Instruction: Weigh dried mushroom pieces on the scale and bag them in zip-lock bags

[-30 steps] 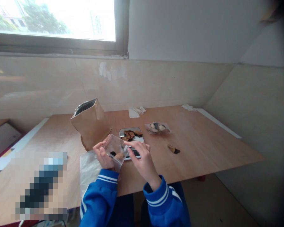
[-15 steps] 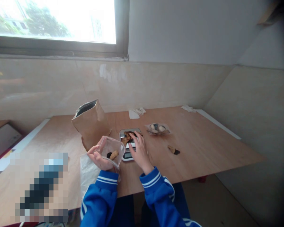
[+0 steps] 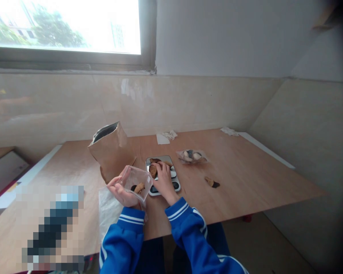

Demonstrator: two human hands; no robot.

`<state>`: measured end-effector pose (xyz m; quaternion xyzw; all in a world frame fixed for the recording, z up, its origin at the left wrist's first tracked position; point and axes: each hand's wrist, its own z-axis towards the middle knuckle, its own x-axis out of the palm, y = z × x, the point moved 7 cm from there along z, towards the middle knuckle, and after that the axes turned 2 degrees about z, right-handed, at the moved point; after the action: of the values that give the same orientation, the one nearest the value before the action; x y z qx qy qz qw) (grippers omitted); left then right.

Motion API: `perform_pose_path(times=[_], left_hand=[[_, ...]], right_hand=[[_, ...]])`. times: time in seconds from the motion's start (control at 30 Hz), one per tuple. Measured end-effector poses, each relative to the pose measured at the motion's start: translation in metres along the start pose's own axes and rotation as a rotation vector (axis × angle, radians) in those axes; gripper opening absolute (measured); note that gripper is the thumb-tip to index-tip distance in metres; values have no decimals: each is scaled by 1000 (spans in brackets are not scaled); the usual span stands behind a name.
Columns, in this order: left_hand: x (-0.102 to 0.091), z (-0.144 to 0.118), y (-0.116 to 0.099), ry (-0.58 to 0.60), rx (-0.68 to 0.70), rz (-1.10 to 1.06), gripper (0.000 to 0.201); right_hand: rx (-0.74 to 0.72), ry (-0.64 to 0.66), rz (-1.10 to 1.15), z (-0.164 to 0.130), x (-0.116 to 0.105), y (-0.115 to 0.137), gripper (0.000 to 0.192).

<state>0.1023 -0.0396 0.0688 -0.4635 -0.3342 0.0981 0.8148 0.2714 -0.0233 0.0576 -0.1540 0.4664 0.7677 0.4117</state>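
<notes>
My left hand (image 3: pixel 122 193) is wrapped round a clear plastic bag (image 3: pixel 135 177), its wide mouth turned up and toward the right. Inside the bag lie a tan dried piece (image 3: pixel 139 188) and a dark one. Just right of it stands a small kitchen scale (image 3: pixel 173 174) with a steel top and a white body. Several brown dried slices (image 3: pixel 153 171) rest on its plate. My right hand (image 3: pixel 163 180) reaches over the scale, fingers curled down onto these slices; its fingertips are partly hidden.
Behind my left hand stands an open brown paper bag (image 3: pixel 111 152). Beyond the scale is a clear packet (image 3: pixel 192 156) with pale round things. A single dried slice (image 3: pixel 212 182) lies to the right. White papers (image 3: pixel 163 138) are near the wall, and a plastic sheet (image 3: pixel 108 208) lies under my left arm.
My right hand has moved slightly left and its spread fingers have drawn together onto the slices on the scale. My left hand still holds the plastic bag. The view has shifted slightly.
</notes>
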Motion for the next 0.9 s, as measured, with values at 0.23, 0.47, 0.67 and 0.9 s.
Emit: perform_pose_path(times=[0.23,0.47,0.67,0.9], left_hand=[[2,0,2,-8,-8,-32,16],[4,0,0,21,-2,-12,16],[3,1,3,8,-17,-3,16],[3,3,9,17,-57,-9,16]], right_hand=[[50,-106,230,3,-11,-12,37],[86,-166,391,5,-22,-17,26],[184,-274,588,5,-54,7,26],[-15,-143,666,8,-76,65,31]])
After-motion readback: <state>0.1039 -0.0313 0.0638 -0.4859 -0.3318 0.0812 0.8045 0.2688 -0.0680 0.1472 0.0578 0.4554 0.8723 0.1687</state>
